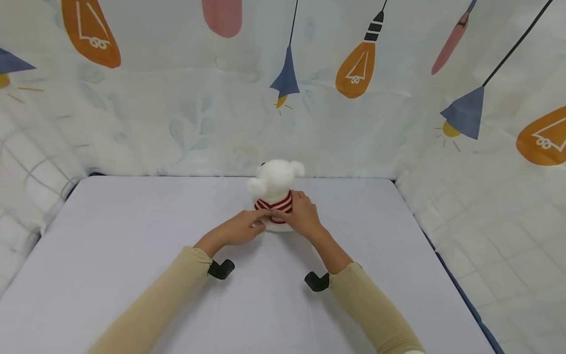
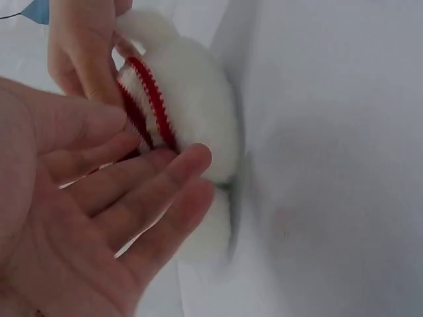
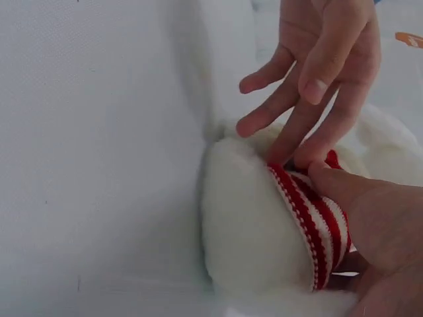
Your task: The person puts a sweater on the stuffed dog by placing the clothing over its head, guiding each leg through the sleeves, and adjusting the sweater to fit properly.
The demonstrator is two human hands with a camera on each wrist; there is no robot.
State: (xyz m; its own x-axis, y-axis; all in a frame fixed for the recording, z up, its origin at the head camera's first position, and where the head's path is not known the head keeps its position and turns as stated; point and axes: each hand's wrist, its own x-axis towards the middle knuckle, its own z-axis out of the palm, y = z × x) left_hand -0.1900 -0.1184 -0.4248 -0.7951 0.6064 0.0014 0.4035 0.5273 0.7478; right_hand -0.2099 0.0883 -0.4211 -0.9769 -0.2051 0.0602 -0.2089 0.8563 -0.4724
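Note:
A white plush toy point(image 1: 276, 178) with rounded ears sits upright on the table, its back towards me. Round its body runs a red-and-white striped knitted garment point(image 3: 316, 214). My right hand point(image 1: 302, 215) grips the toy's right side, thumb on the stripes at the back and fingers round the flank. From the left, my left hand point(image 1: 239, 228) reaches in with fingers extended. Its foremost fingertips touch the upper edge of the knit in the right wrist view, while its thumb and other fingers stay apart. The toy's front is hidden.
A white-covered table point(image 1: 132, 255) lies under both arms. Behind it hangs a pale curtain point(image 1: 146, 113) printed with lamps and bulbs, close behind the toy. Black wrist mounts point(image 1: 221, 269) stick out from the beige sleeves point(image 1: 163, 295).

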